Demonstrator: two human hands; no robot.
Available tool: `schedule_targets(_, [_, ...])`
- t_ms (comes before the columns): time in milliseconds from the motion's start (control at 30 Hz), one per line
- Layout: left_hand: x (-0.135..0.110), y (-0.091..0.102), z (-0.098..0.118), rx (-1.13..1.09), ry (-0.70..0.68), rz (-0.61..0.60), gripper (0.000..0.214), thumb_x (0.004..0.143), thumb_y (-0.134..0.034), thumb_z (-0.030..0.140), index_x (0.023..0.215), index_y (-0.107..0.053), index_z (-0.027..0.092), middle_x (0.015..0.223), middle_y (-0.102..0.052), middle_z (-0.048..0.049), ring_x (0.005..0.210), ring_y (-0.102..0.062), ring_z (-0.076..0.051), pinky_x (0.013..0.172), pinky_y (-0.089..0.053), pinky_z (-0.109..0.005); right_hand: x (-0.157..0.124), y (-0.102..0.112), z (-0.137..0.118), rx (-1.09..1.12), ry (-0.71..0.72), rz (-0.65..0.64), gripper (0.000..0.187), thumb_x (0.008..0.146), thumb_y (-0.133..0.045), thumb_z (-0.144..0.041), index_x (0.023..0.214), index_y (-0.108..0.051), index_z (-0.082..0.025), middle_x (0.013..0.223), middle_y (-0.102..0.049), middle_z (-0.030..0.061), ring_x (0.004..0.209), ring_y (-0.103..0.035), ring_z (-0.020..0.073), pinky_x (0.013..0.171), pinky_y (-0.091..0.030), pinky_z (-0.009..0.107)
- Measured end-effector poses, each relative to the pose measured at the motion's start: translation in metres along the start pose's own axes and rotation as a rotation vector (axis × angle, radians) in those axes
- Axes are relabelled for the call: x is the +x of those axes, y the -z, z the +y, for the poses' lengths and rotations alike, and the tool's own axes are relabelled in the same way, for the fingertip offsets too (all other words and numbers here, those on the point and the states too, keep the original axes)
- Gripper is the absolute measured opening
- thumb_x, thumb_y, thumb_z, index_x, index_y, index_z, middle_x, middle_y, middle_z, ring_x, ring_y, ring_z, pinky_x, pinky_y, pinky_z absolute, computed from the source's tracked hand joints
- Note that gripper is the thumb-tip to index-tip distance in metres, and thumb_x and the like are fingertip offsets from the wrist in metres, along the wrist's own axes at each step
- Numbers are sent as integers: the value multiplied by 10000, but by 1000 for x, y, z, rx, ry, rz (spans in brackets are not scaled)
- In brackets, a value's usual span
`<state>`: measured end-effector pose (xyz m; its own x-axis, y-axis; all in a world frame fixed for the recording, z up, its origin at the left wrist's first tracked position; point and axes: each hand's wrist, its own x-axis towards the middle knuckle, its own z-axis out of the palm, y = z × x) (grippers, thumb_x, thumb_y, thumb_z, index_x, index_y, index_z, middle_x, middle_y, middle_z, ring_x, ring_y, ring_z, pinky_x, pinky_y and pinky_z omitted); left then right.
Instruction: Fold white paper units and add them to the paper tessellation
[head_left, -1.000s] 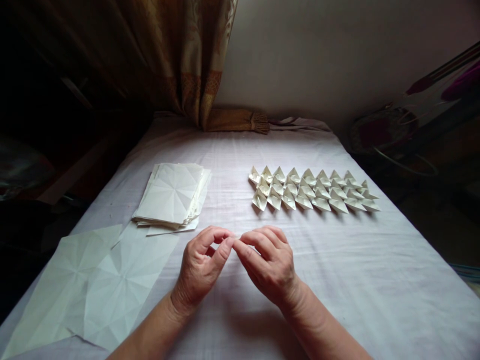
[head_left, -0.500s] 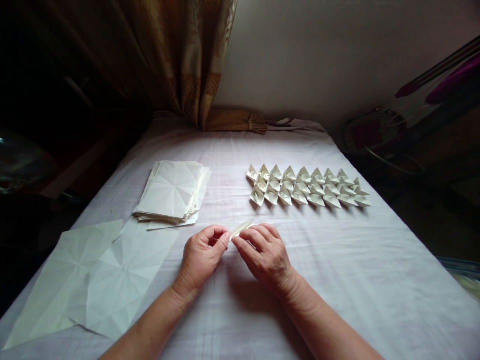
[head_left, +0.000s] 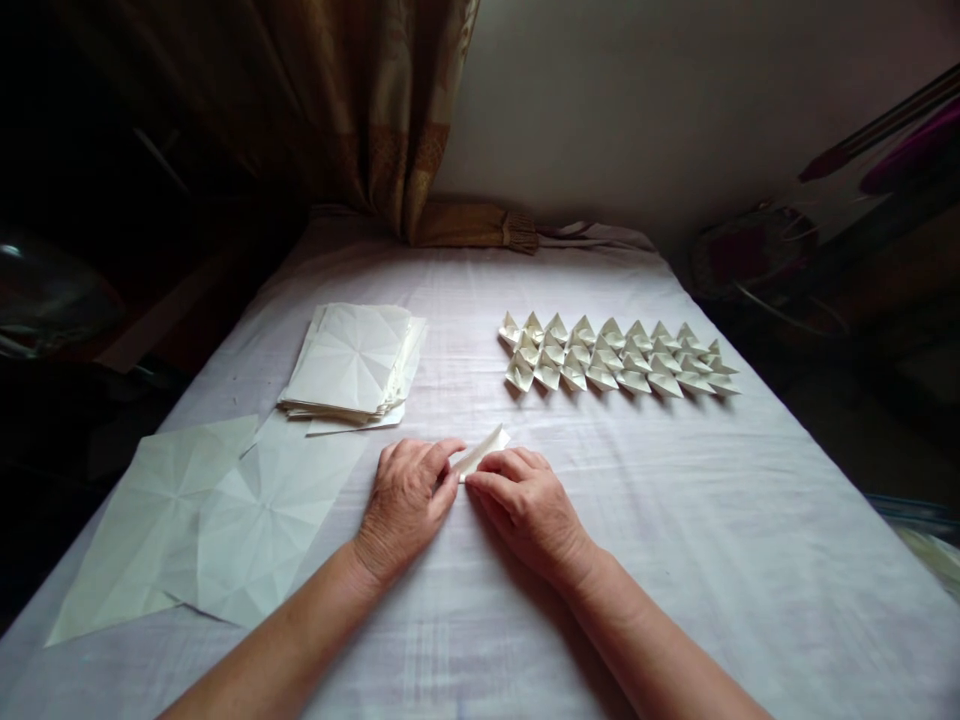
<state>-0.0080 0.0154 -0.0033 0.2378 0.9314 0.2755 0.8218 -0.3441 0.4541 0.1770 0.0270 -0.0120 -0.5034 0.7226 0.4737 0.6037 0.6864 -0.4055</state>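
Paper (head_left: 482,453), one folded piece.
Left hand (head_left: 409,495) and right hand (head_left: 529,500) both pinch it; nearby are two creased sheets (head_left: 264,525), one stack (head_left: 351,360), three origami rows (head_left: 613,362).

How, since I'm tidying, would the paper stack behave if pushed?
The paper stack would probably slide apart: its edges lie uneven, with no visible binding. The creased top sheet looks thin, so likely light and floppy.

From where I stand, the cloth (head_left: 675,500) is pale lilac-white with faint crossing lines. The small folded paper (head_left: 484,450) is creamy white, as are the pointed paper pieces (head_left: 604,378). Star-like creases pattern the off-white paper stack (head_left: 345,358) and loose sheets (head_left: 255,525). The curtain (head_left: 420,90) is golden brown, with a darker figured band; the wall (head_left: 637,110), grey.
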Motion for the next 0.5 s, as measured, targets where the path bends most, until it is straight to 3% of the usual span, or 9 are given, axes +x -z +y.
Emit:
schedule_targets(167, [2,1,-3,-49,7,-42,141,846,-601,159,912,-687,249,962,-663,-15,938,-554,-198,848,-381,-345,-3,-3,1,36,-40,8,179,932,-520,-157,963,-689,-203,930,-690,67,854,-584,193,783,-463,331])
schedule_targets(500, [5,9,-16,-96,-61,-118,142,865,-605,177,893,-716,261,985,-664,-12,976,-557,-201,890,-375,-361,4,-9,-14,2,-231,-25,5,824,-668,-213,824,-664,-214,856,-652,31,810,-567,195,759,-378,337])
